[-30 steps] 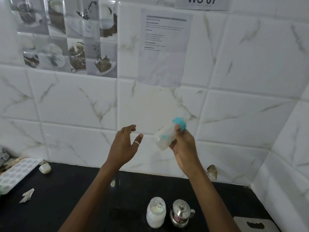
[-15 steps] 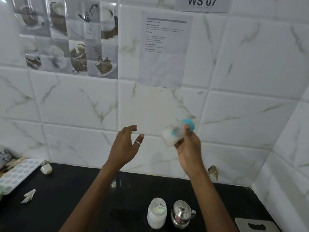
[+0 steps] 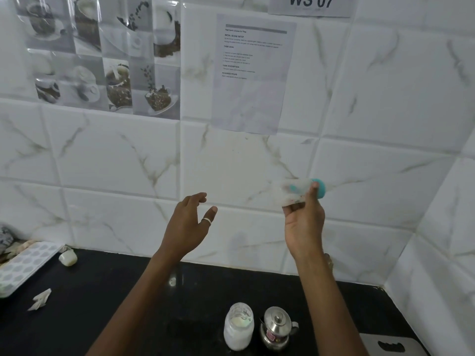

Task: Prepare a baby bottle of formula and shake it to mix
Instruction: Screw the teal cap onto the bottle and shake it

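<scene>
The right hand [image 3: 304,222] gripped one bottle [image 3: 298,190], blurred, lying sideways in the air above the counter [image 3: 128,291]. The left hand [image 3: 186,226] hung open and empty. Shaking would go best with the teal cap [image 3: 320,187] pinned firmly. On the counter: one jar [image 3: 238,327], one steel pot [image 3: 277,328].

A right hand [image 3: 303,224] grips a blurred baby bottle [image 3: 299,190] sideways before a tiled wall [image 3: 385,111]; the left hand [image 3: 186,224] hovers open above a black counter [image 3: 102,291] bearing a jar [image 3: 238,327] and steel pot [image 3: 277,328].
</scene>
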